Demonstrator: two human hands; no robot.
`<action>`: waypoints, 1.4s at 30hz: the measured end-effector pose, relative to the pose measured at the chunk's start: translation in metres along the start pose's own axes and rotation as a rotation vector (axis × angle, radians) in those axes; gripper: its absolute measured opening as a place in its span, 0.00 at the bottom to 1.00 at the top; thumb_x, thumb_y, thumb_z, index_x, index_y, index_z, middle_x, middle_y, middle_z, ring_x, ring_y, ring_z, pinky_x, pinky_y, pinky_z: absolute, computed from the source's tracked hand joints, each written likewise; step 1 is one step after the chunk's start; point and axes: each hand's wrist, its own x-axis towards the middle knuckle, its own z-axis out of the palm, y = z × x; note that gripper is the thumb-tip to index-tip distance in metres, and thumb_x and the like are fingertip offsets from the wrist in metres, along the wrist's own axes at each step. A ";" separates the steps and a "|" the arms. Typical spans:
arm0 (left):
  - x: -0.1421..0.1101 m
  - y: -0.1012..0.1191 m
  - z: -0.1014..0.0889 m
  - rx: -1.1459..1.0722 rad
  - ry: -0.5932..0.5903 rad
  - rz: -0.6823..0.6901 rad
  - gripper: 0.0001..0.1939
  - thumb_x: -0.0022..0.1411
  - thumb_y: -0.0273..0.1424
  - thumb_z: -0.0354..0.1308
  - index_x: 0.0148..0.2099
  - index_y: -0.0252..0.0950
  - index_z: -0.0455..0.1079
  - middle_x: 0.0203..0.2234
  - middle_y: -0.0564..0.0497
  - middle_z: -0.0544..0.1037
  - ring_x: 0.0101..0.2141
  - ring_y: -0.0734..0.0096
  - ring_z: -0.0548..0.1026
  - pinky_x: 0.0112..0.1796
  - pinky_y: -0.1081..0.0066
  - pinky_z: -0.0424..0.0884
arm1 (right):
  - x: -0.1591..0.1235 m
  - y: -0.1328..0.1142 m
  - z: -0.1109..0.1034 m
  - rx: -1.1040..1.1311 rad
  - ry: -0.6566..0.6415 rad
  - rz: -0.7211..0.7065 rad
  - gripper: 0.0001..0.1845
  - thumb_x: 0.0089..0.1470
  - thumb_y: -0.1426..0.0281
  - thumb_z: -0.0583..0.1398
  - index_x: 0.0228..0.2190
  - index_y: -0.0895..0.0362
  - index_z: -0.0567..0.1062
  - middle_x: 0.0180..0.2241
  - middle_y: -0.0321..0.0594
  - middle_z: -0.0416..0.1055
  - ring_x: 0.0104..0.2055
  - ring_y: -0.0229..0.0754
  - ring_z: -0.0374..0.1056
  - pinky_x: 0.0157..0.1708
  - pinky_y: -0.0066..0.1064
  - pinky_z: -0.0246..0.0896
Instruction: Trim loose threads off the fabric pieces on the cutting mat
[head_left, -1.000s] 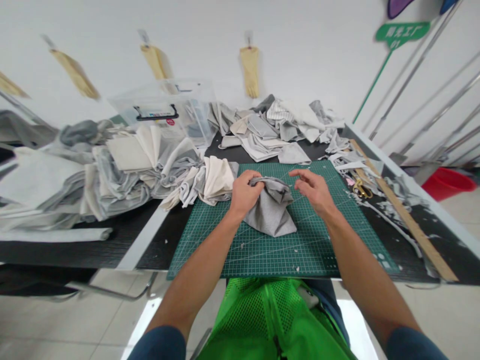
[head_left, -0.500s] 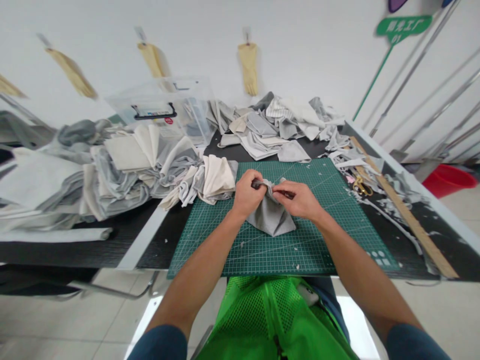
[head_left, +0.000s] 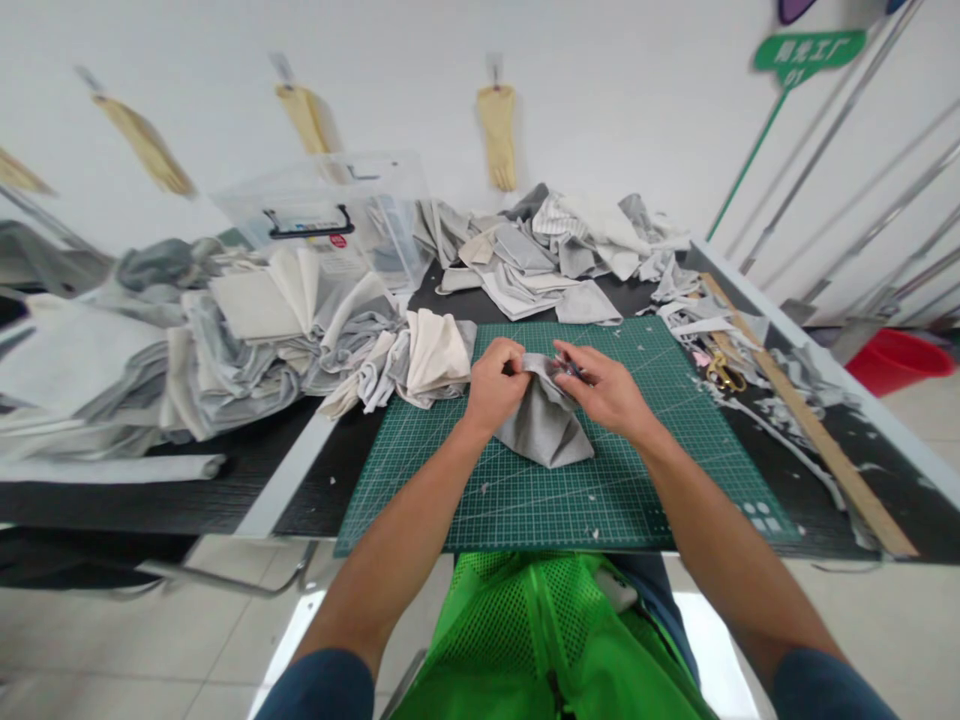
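Note:
My left hand is closed on the upper edge of a grey cloth piece, which looks like a small fabric bag. The cloth's lower part hangs down onto the green cutting mat. At the cloth's top right, my right hand is curled around a small dark tool, apparently thread snips. Their tip lies close to the cloth edge; whether it touches cannot be made out. Fingers hide most of the tool.
Stacks of folded grey and cream cloth lie left, before a clear plastic box. More cloth pieces are heaped behind the mat. Gold-handled scissors, cloth scraps and a long wooden ruler lie right.
My right hand has moved slightly right and up, away from my left, and its fingers have opened a little around the tool. More of the cloth's top edge shows. My left hand stays put.

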 end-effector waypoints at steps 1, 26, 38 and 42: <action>0.000 0.000 0.000 0.000 0.000 -0.003 0.14 0.50 0.16 0.57 0.28 0.39 0.58 0.29 0.54 0.72 0.33 0.71 0.71 0.36 0.70 0.66 | -0.001 0.000 0.001 -0.002 0.005 0.007 0.28 0.61 0.63 0.62 0.61 0.50 0.71 0.53 0.43 0.77 0.52 0.47 0.74 0.55 0.41 0.68; -0.002 -0.002 0.000 0.061 0.006 0.071 0.15 0.51 0.15 0.56 0.28 0.39 0.56 0.29 0.53 0.72 0.34 0.71 0.71 0.36 0.69 0.67 | -0.001 -0.014 0.002 -0.080 0.045 -0.097 0.13 0.60 0.65 0.64 0.45 0.53 0.83 0.42 0.44 0.80 0.44 0.46 0.75 0.46 0.39 0.72; -0.002 0.002 0.000 0.078 0.015 0.057 0.15 0.51 0.16 0.57 0.28 0.39 0.56 0.29 0.54 0.71 0.33 0.71 0.70 0.36 0.69 0.67 | -0.002 -0.016 0.004 -0.065 0.056 -0.073 0.12 0.60 0.64 0.64 0.44 0.53 0.83 0.41 0.44 0.80 0.44 0.46 0.75 0.46 0.39 0.72; -0.002 0.002 0.000 0.084 0.012 0.053 0.14 0.53 0.17 0.57 0.28 0.39 0.56 0.29 0.53 0.71 0.34 0.70 0.71 0.36 0.69 0.67 | -0.002 -0.016 0.006 -0.052 0.063 -0.046 0.12 0.59 0.63 0.65 0.44 0.52 0.83 0.41 0.44 0.80 0.44 0.46 0.75 0.46 0.40 0.72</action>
